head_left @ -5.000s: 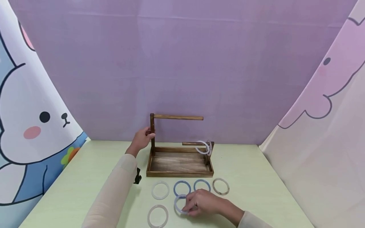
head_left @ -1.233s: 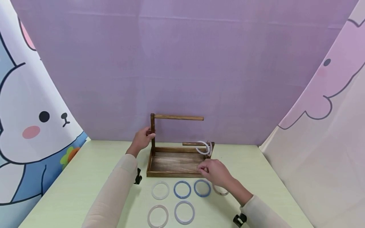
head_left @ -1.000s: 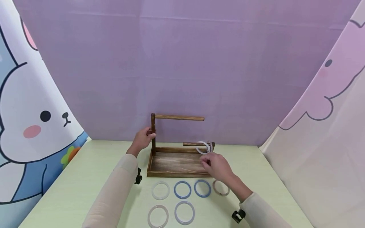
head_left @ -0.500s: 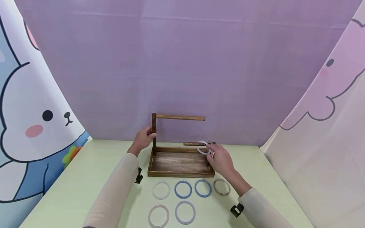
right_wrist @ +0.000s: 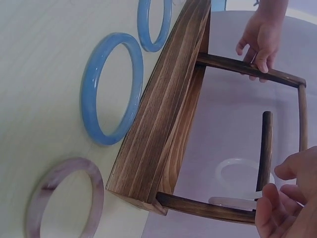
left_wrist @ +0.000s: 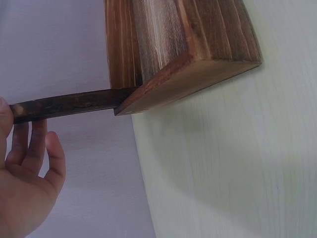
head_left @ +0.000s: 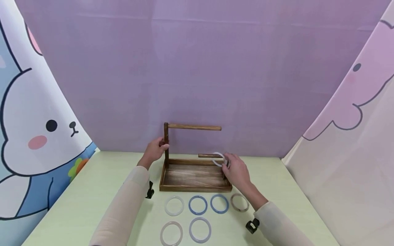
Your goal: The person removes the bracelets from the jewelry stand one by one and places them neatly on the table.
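Note:
My left hand (head_left: 154, 150) pinches the left upright post of a dark wooden rack (head_left: 195, 188); the left wrist view shows thumb and fingers on either side of the post (left_wrist: 74, 105). Two pale bangles hang on the rack's short lower bar (head_left: 207, 155): one whitish bangle (right_wrist: 237, 161) shows its ring, the other bangle (right_wrist: 230, 202) is nearly edge-on. Around the bar's right end, my right hand (head_left: 238, 171) has bent fingers against or beside the edge-on bangle and the right post. Its fingertips partly hide the contact, so a grip is unclear.
Before the rack lie a clear bangle (head_left: 174, 206), two blue bangles (head_left: 198, 205) and a brown-mottled bangle (head_left: 239, 202). A pinkish bangle (head_left: 171, 233) and a lavender bangle (head_left: 200, 230) lie nearer. The rack's upper bar (head_left: 194, 127) juts rightward. A purple cloth (head_left: 197, 75) rises behind.
The right hand has left the lavender bangle on the table and moved up and back to the rack's right post, beside the hanging bangles. The left hand stays on the left post.

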Action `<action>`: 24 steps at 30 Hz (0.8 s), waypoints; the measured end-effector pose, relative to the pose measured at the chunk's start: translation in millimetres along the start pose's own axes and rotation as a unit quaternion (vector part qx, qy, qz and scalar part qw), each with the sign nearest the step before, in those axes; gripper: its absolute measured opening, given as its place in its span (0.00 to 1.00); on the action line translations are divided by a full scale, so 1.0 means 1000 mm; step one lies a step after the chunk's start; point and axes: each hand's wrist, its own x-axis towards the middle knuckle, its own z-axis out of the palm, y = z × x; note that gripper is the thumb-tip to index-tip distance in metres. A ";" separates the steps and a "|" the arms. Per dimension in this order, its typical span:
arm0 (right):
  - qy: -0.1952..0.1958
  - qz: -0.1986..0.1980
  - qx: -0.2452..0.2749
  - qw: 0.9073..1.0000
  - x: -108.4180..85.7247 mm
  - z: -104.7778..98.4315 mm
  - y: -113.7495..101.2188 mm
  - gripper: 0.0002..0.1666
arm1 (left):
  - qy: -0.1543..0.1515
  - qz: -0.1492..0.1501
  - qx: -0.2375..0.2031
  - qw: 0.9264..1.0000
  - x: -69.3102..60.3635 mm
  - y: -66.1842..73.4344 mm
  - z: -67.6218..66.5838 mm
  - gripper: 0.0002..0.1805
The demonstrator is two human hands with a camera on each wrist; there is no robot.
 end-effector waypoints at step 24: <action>0.000 0.071 0.040 0.997 -0.007 0.012 -0.012 0.20 | 0.002 0.001 0.003 1.000 -0.003 0.004 0.000 0.22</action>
